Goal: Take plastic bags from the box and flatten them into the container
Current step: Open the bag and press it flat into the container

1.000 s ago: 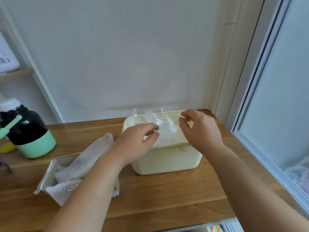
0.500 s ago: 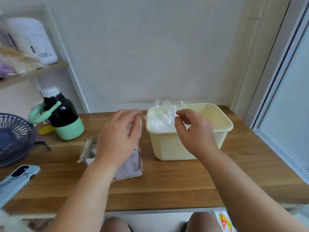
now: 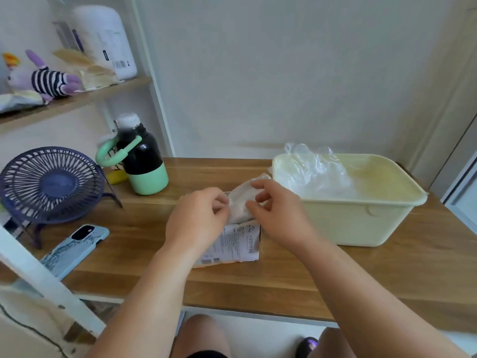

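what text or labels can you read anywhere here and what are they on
Nothing can be read for certain.
Box: rows of small print and one bolder line, all too blurred.
White jug on the shelf: label and barcode, too small to read.

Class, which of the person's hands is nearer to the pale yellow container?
Right. The right hand pinches the white bag above the box, close beside the container. The left hand grips the same bag farther left, with the right hand between.
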A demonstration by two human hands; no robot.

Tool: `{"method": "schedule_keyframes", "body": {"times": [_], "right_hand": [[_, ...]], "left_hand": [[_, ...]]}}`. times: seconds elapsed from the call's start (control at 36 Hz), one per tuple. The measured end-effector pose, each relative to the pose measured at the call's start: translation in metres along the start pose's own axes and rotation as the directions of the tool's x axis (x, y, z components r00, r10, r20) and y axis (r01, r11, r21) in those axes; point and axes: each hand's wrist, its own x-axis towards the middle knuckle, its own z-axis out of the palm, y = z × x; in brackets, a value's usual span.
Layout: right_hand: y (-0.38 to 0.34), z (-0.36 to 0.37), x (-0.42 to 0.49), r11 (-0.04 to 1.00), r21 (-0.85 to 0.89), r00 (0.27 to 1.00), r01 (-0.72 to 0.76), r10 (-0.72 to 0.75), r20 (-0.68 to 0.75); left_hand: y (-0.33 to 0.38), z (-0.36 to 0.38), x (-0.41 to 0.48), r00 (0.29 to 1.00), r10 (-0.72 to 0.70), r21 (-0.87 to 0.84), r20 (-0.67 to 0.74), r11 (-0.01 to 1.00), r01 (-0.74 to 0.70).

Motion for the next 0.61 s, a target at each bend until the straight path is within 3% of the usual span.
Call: {"method": "schedule_keyframes", "body": {"times": [0.11, 0.19, 0.28, 0.36, 0.44, 0.53, 0.61], "right_hand": [[0.002, -0.004, 0.005, 0.996, 0.084, 1.0, -0.011, 0.009, 0.018], [0.0, -0.009, 0.011, 0.997, 0.062, 0.999, 0.04, -0.041, 0.016], [-0.007, -0.019, 0.016, 0.966, 0.26, 0.999, 0.008, 0.006, -0.051], [-0.017, -0.035, 0.023, 0.77, 0.636, 0.978, -0.042, 0.161, -0.13], [-0.019, -0.056, 0.029, 0.539, 0.842, 0.95, 0.029, 0.248, -0.191], [-0.019, -0.074, 0.031, 0.398, 0.916, 0.974, 0.046, 0.185, -0.129], [-0.012, -0.085, 0.028, 0.297, 0.954, 0.999, -0.045, -0.004, 0.049]], "left_hand": [[0.005, -0.003, 0.004, 0.984, 0.072, -0.359, -0.163, 0.925, -0.127], [0.013, -0.001, 0.004, 0.98, 0.17, -0.578, -0.102, 0.792, -0.197], [0.014, 0.004, 0.004, 0.988, 0.153, -0.627, -0.021, 0.768, -0.133], [0.01, 0.011, 0.005, 0.983, 0.089, -0.461, 0.161, 0.887, -0.005], [0.011, 0.017, 0.004, 0.973, 0.083, -0.33, 0.214, 0.944, -0.007], [0.018, 0.016, 0.005, 0.98, 0.124, -0.368, 0.155, 0.928, -0.059], [0.036, 0.008, 0.008, 0.971, 0.197, -0.533, 0.139, 0.841, -0.094]]}}
